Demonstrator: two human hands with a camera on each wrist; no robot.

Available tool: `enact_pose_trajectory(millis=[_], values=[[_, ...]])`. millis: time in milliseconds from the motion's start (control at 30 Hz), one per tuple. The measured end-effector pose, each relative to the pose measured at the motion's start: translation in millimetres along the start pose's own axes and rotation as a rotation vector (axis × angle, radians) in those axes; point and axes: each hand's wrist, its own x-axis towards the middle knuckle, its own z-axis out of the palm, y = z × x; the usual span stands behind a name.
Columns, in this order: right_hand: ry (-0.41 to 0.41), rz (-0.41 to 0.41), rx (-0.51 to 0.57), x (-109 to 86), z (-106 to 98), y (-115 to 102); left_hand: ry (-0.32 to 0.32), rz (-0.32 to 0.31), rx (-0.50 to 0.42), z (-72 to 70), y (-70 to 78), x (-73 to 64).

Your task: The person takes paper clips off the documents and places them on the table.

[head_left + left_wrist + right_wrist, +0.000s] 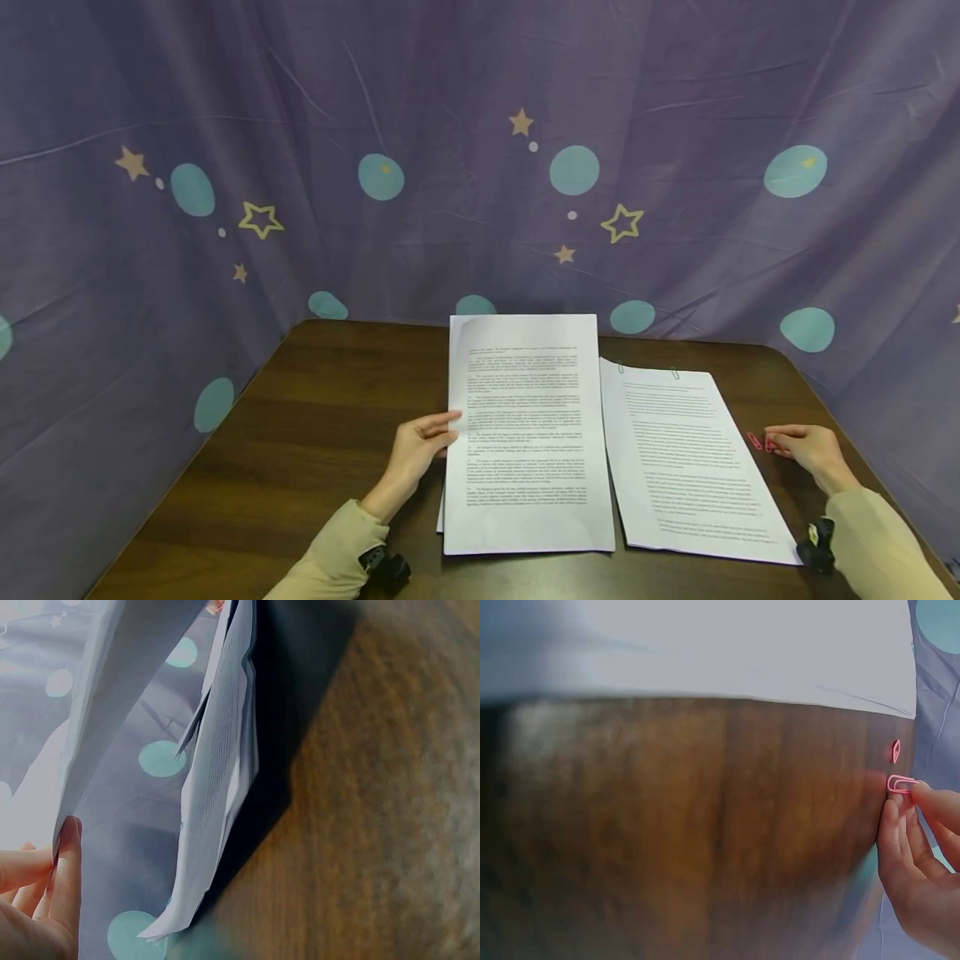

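Note:
My left hand [412, 450] pinches a thin stack of printed sheets [528, 433] by its left edge, thumb on the front side. In the left wrist view these held sheets [94, 712] stand raised off the table. At the far right, my right hand [810, 450] pinches a pink paper clip [892, 781] between thumb and fingers. A second pink paper clip [754, 441] lies on the table just beside it. Between the hands rests another stack of printed pages [690, 467], with green paper clips [674, 373] on its top edge.
The dark wooden table [337, 375] runs back to a purple curtain [450, 100] with stars and dots. Part of another sheet [440, 508] peeks out behind the held sheets at lower left.

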Motion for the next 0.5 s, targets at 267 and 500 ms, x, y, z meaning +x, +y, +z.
enact_pose_trajectory(millis=[267,500], values=[[0.011,-0.019,0.002,-0.1,0,-2,0.002,-0.046,0.006,0.4,6.8,-2.4],[0.037,-0.046,0.001,3.5,3,-3,0.007,-0.061,0.004,0.6,8.5,-2.5]])
